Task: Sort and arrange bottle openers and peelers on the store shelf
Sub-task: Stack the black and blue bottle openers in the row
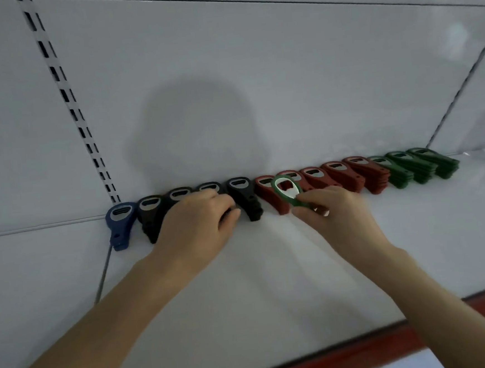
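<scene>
Sorting openers by colour on the white shelf (pixel 271 268).
Start at the blue opener (pixel 118 222). Just right of it stand the black openers (pixel 243 195). The left hand (pixel 198 225) curls its fingers over one pile, I think gripping it, but the hand hides it. Farther right come the red openers (pixel 339 176). In front of them the right hand (pixel 333 214) pinches a loose green opener (pixel 287 193). It likely belongs with the green piles (pixel 420 167), farthest from the blue one. No words can be read.
</scene>
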`<state>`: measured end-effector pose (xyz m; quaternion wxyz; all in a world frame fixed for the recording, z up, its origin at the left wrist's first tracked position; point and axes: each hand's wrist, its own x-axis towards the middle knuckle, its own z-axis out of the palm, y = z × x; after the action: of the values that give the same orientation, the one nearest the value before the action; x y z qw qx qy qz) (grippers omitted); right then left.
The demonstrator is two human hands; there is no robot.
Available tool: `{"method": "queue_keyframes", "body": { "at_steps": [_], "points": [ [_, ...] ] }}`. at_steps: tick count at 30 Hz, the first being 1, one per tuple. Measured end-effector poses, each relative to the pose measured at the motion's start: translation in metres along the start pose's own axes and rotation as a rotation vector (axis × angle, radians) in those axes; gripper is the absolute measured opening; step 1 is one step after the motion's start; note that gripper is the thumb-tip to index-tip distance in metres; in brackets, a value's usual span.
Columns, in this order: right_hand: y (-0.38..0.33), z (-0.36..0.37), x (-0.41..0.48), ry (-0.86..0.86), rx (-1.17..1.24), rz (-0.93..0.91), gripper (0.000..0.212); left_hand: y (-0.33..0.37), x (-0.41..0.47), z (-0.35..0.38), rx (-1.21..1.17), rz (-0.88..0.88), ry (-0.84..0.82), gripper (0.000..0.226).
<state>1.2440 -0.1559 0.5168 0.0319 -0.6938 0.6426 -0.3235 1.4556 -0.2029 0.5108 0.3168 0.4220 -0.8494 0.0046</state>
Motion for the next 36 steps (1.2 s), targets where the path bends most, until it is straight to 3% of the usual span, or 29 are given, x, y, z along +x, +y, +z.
{"method": "queue_keyframes", "body": {
  "at_steps": [5, 12, 16, 24, 30, 36],
  "points": [
    [0.03, -0.034, -0.017, 0.085, -0.103, 0.138, 0.015, 0.043, 0.016, 0.038, -0.106, 0.189, -0.09, 0.04],
    [0.108, -0.088, -0.039, 0.139, -0.188, 0.354, 0.017, 0.121, 0.04, 0.103, -0.238, 0.309, -0.202, 0.056],
    [0.156, -0.112, -0.029, 0.112, -0.196, 0.392, 0.018, 0.152, 0.06, 0.141, -0.264, 0.27, -0.275, 0.066],
    [0.204, -0.114, 0.035, 0.001, -0.185, 0.31, 0.02, 0.164, 0.059, 0.173, -0.323, 0.117, -0.209, 0.039],
    [0.213, -0.092, 0.075, -0.081, -0.29, 0.288, 0.022, 0.165, 0.06, 0.172, -0.34, 0.101, -0.237, 0.032],
    [0.217, -0.078, 0.083, -0.085, -0.369, 0.308, 0.026, 0.162, 0.059, 0.177, -0.403, 0.069, -0.223, 0.05]
  ]
}}
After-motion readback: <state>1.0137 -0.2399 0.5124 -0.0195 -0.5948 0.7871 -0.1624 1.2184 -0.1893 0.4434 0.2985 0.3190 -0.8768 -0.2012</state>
